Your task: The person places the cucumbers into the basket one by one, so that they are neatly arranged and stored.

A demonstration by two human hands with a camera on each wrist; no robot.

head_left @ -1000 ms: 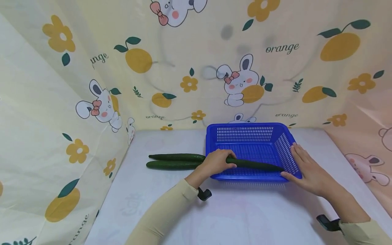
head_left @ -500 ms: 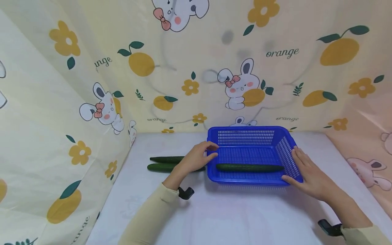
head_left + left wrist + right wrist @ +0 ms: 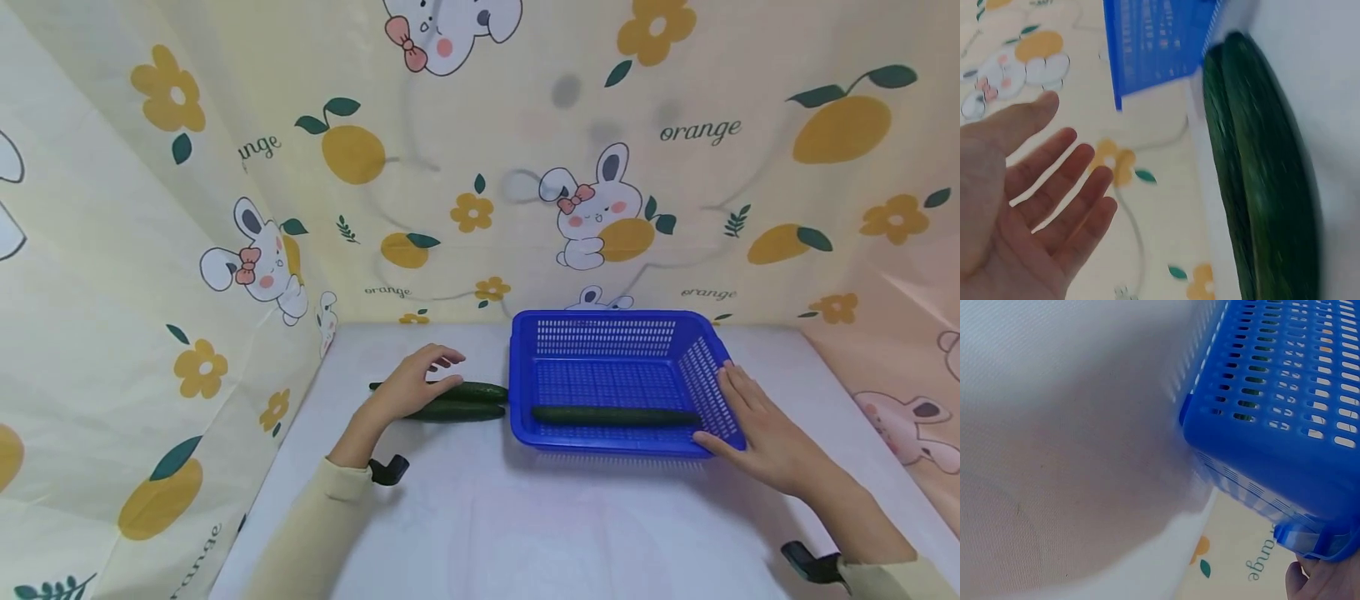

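left hand (image 3: 1013, 234): fingers (image 3: 1088, 234) slightly spread | 2 cucumbers (image 3: 1272, 169): side by side, touching, on counter (image 3: 1341, 187), apart from hand | basket (image 3: 1147, 84): near their tips

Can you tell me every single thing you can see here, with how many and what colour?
Basket: 1, blue, on the table
Cucumber: 1, dark green, inside the basket
More cucumbers: 2, dark green, side by side on the table, left of the basket
Table: 1, white, underneath
Bunny cloth: pieces unclear, mostly cream, behind and at both sides
Black gadgets: 2, black, at the wrists
Sleeves: 2, cream, on the arms
Left hand: 1, bare, above the two cucumbers
Right hand: 1, bare, at the basket's right end
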